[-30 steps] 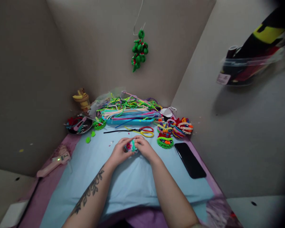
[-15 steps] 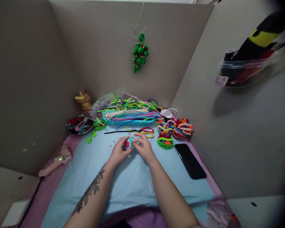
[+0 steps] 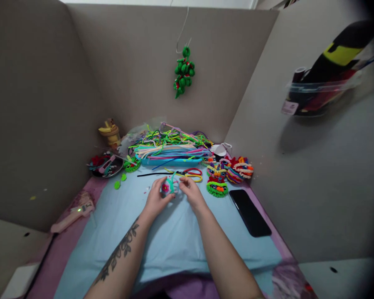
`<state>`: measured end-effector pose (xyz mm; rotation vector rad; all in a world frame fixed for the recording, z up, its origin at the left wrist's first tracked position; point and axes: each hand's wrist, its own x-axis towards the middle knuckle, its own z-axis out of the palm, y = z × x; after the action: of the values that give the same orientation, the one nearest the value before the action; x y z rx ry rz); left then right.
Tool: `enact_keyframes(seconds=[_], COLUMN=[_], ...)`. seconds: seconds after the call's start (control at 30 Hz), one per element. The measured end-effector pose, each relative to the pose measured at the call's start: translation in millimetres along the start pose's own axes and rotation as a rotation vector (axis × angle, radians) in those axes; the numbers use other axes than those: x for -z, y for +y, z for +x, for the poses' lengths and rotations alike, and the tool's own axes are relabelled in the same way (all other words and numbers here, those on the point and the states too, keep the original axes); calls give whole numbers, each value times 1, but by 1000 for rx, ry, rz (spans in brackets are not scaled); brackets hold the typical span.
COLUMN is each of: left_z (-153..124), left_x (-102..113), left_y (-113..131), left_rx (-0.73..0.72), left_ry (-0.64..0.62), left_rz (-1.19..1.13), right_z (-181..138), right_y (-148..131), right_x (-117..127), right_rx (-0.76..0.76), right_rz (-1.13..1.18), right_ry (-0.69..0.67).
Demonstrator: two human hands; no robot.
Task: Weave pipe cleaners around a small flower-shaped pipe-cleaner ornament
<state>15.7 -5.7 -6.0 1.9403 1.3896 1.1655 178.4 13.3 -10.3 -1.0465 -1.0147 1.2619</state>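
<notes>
My left hand (image 3: 156,198) is closed round a small teal and pink pipe-cleaner piece (image 3: 168,186), held just above the light blue cloth (image 3: 171,241). A short teal stem sticks up from it. My right hand (image 3: 190,192) is beside it on the right, its fingertips pinched together near the piece's right side. Whether they grip anything is too small to tell. Red and yellow scissors (image 3: 191,172) lie just beyond my hands.
A pile of loose coloured pipe cleaners (image 3: 170,145) fills a blue tray at the back. Finished pipe-cleaner pieces (image 3: 229,172) sit at the right, a black phone (image 3: 249,212) nearer. A pink glue gun (image 3: 73,214) lies left. A green ornament (image 3: 183,72) hangs overhead.
Both hands have shifted slightly away from me with the piece. My right hand has come off the piece's front and now pinches at its right side; the teal stem now shows.
</notes>
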Motion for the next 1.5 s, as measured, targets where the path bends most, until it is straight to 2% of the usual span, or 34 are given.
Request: enact_keyframes(seconds=[0.1, 0.17, 0.27, 0.47, 0.53, 0.7, 0.83, 1.0, 1.27, 1.4, 1.5], left_z=[0, -1, -3, -4, -4, 0, 1, 2, 4, 4, 5], left_x=[0, 0, 1, -1, -2, 2, 9, 5, 8, 9, 9], left_y=[-1, 1, 5, 10, 10, 10, 13, 11, 15, 18, 17], left_rx=[-41, -83, -118, -159, -129, 65, 61, 129, 360, 407, 391], left_ry=[0, -47, -86, -71, -74, -40, 37, 4, -41, -64, -45], left_rz=[5, 7, 5, 12, -47, -322, -329, -381, -869, -892, -847], right_z=[-6, -10, -11, -8, -7, -7, -11, -16, -19, -19, -17], right_y=[-2, -5, -5, 2, 2, -3, -7, -11, -14, -13, -11], right_x=[-7, -11, -15, -18, -17, -13, -11, -11, -12, -13, -14], right_rx=[-161, -240, -259, -203, -187, -127, -59, 36, 63, 43, -3], right_rz=[162, 287, 357, 379, 369, 325, 211, 19, -129, -115, -21], right_ry=[-159, -179, -132, -47, -34, -29, -124, -248, -286, -279, -236])
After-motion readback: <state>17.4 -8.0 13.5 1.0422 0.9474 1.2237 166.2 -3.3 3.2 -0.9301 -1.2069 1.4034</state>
